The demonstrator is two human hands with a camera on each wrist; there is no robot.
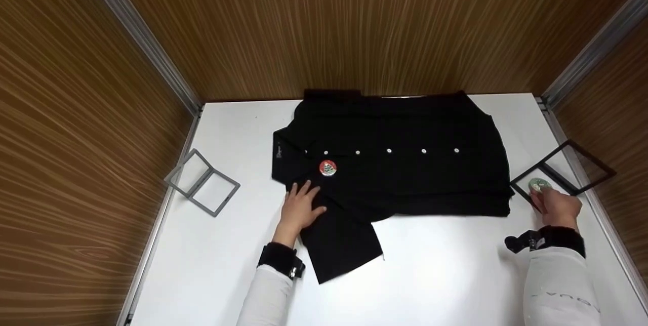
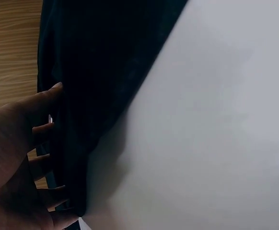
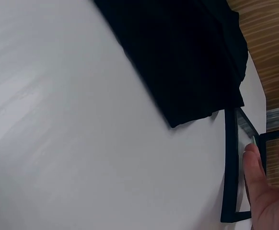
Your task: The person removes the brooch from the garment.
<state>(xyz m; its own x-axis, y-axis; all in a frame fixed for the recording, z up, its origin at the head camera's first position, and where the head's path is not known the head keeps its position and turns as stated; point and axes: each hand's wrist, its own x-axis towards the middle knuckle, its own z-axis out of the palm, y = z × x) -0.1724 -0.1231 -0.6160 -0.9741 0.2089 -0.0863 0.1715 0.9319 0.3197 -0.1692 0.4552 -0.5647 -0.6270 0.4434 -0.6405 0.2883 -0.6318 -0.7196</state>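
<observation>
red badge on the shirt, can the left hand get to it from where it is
Probably yes: the left hand rests flat on the shirt just below the red badge, with only bare cloth between them.

Black shirt (image 1: 405, 164) is lying flat, folded sideways across the white surface (image 1: 445, 275), button row running left-right, one sleeve sticking out toward the near edge. Red round badge (image 1: 328, 168) is sitting pinned near the collar. Green badge (image 1: 538, 184) is resting in the open black frame case (image 1: 567, 171), just beside the shirt's right edge.
</observation>
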